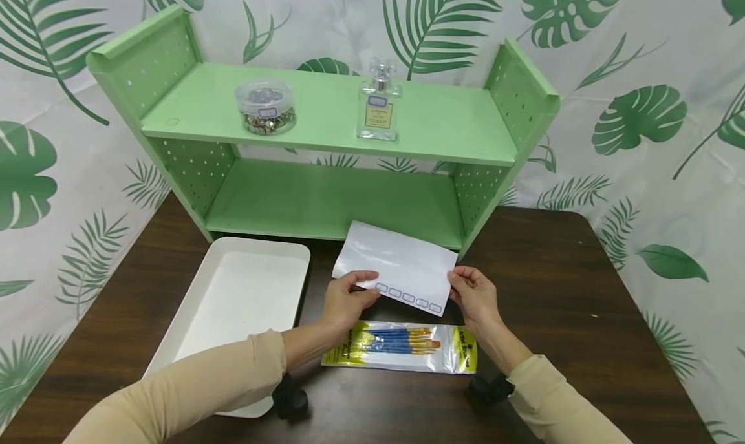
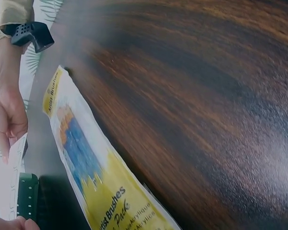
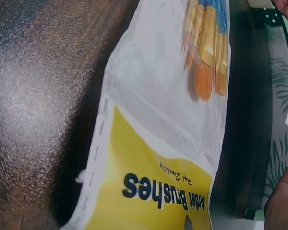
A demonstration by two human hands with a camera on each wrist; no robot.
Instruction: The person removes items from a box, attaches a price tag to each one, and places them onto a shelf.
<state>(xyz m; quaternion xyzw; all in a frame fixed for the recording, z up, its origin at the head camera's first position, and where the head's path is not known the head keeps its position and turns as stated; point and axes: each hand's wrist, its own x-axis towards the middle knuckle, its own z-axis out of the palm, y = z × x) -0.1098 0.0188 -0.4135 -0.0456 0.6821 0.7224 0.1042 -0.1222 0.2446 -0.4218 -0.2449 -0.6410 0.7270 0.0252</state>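
Observation:
Both hands hold a white sheet of labels (image 1: 396,263) above the table, tilted, with a row of several small bordered labels along its lower edge. My left hand (image 1: 347,298) pinches its lower left side between thumb and fingers. At the right edge, my right hand (image 1: 474,295) pinches the sheet the same way. Below the sheet lies a clear and yellow pack of artist brushes (image 1: 401,347), blue-handled, flat on the table. In the right wrist view the brush pack (image 3: 158,115) fills the middle, and only part of the right hand (image 3: 283,201) shows.
A green two-tier shelf (image 1: 343,198) stands at the back. On its top sit a round clear jar (image 1: 266,108) of small metallic pieces and a labelled glass perfume bottle (image 1: 378,105). A white tray (image 1: 250,295) lies at left on the dark wooden table (image 1: 559,315).

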